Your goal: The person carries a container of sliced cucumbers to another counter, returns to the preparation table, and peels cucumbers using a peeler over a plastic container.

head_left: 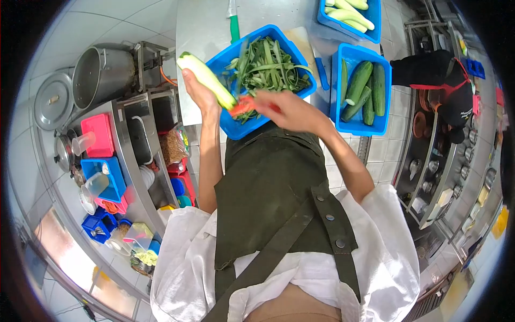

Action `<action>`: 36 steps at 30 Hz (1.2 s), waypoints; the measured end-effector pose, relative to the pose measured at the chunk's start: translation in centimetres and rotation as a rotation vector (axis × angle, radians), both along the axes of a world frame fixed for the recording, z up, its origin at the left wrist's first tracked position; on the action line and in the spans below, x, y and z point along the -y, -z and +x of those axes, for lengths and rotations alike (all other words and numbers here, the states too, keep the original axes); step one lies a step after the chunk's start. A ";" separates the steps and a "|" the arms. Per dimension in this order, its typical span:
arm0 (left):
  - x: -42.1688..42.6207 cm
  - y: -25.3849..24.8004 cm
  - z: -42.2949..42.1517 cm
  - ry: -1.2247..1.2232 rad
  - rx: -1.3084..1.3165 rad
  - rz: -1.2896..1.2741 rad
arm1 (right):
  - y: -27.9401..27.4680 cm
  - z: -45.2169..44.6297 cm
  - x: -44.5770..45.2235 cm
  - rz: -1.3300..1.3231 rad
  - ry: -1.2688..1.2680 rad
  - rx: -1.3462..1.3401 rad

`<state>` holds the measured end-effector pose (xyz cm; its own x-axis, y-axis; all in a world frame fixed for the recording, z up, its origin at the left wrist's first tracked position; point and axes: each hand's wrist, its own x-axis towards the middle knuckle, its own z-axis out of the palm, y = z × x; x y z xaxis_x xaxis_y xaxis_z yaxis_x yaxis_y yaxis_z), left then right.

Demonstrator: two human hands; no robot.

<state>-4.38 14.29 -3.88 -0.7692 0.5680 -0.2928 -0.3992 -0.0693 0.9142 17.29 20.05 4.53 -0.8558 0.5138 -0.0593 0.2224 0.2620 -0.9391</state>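
My left hand (199, 92) is closed around a mostly peeled, pale cucumber (206, 79), tilted over a blue tub (232, 129). A red peeler (242, 105), blurred by motion, is gripped in my right hand (284, 109) close to the cucumber's lower end, where some green skin shows. Green peel strips (268, 65) fill much of the tub below. To the right, a second blue tub (362, 127) holds several unpeeled cucumbers (359, 83). Peeled ones (348, 19) lie in a third blue tub (343, 33) at the top.
A green-handled knife (234, 29) lies on the steel table (201, 27); a blue-handled knife (322, 74) rests between the tubs by a cutting board (299, 38). At left are a large pot (102, 72) and shelves. Another person (437, 75) stands at right.
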 end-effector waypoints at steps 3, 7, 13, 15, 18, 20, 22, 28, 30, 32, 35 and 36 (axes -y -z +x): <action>0.5 0.5 -0.8 -0.070 0.153 -0.006 | -2.5 1.4 -0.4 0.003 -0.227 0.224; 1.5 0.2 0.9 0.122 0.299 0.086 | -1.7 -3.9 -2.5 -0.058 0.240 0.052; 0.2 0.6 -0.4 -0.019 0.169 0.024 | -0.2 -2.1 -0.6 0.002 -0.051 0.108; 0.7 0.5 -1.6 -0.001 0.174 0.054 | -0.8 1.0 -0.3 -0.004 -0.137 0.120; 1.0 -1.4 -0.7 0.040 0.215 0.173 | -2.6 0.0 -1.5 -0.053 -0.086 0.131; 1.0 -1.6 0.5 0.100 0.163 0.038 | -1.9 -2.8 -1.8 -0.106 0.072 0.131; 0.8 -1.6 1.5 0.190 -0.031 0.012 | 0.6 -6.6 -1.7 -0.066 0.332 -0.107; 0.8 -0.3 -0.8 -0.074 -0.103 -0.032 | -0.1 -0.1 1.2 0.069 -0.145 0.131; 1.1 0.0 -1.4 -0.010 0.272 0.086 | -1.2 0.9 0.4 -0.004 -0.113 0.163; 1.6 -0.8 -0.4 0.058 0.302 0.087 | -2.5 0.0 -0.5 -0.078 -0.069 0.195; 1.7 -0.3 1.0 0.196 0.310 0.094 | -1.7 -4.7 -1.6 0.021 0.234 0.078; 1.8 0.0 1.4 0.240 0.280 0.102 | 0.0 -6.1 -1.4 -0.025 0.246 0.001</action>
